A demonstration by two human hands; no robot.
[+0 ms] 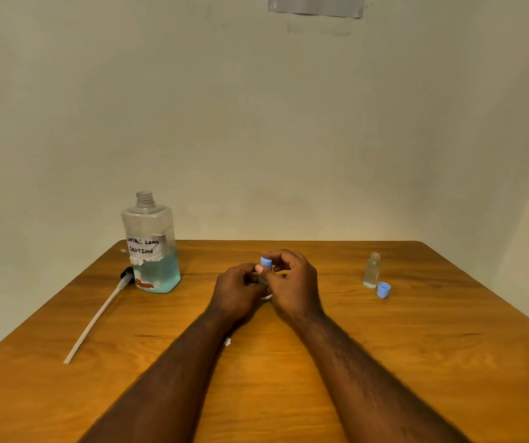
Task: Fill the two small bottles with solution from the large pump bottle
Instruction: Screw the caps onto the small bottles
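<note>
Mid-bench [416, 346], the left grip [237, 287] curls round a mostly hidden small bottle [264, 295]. The right grip [292, 282] pinches a blue cap [266, 262] above it. The second bottle [372, 270] stands uncapped at right, with a loose cap [383, 289] just beside it. The big bottle [151, 247] stands open at left, its pump [97, 318] lying alongside.

Left grip [237, 290] and right grip [293, 282] — both curled, touching each other.

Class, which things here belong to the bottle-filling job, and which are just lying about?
Job: big bottle, pump, held bottle in left hand, held cap in right hand, open bottle, loose cap.
Lying about: white scrap, paper on wall.
</note>
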